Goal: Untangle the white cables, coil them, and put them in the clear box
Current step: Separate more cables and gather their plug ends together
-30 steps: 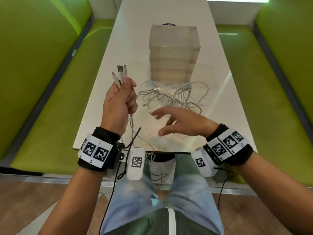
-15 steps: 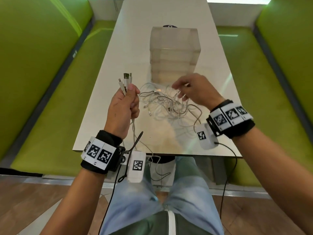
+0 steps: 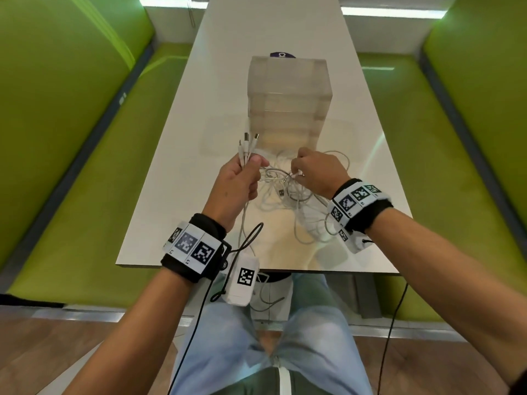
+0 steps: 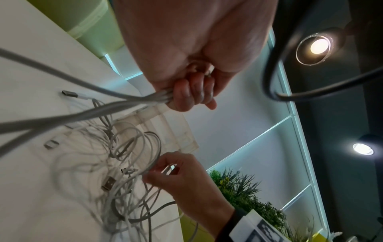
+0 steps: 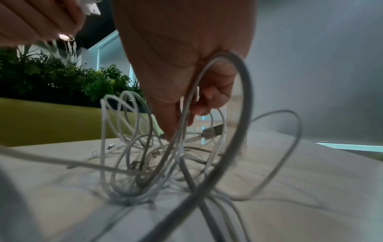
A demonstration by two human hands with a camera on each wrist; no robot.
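Your left hand [image 3: 238,183] grips a bundle of cable ends [image 3: 247,148], plugs fanned upward. Your right hand [image 3: 318,172] pinches a strand in the tangled white cables [image 3: 285,195] on the counter [image 3: 182,172], just before the clear box [image 3: 288,95].

Glossy table [image 3: 176,155] (translucent plastic box [image 3: 288,92])

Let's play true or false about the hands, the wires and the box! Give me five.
1. The left hand grips a bunch of cable ends pointing up. True.
2. The right hand lies flat on the table. False: its fingers pinch a cable in the tangle of white cables.
3. The cables are already coiled in the clear box. False: they lie tangled on the table.
4. The clear box stands beyond the tangle. True.
5. The benches are red. False: they are green.
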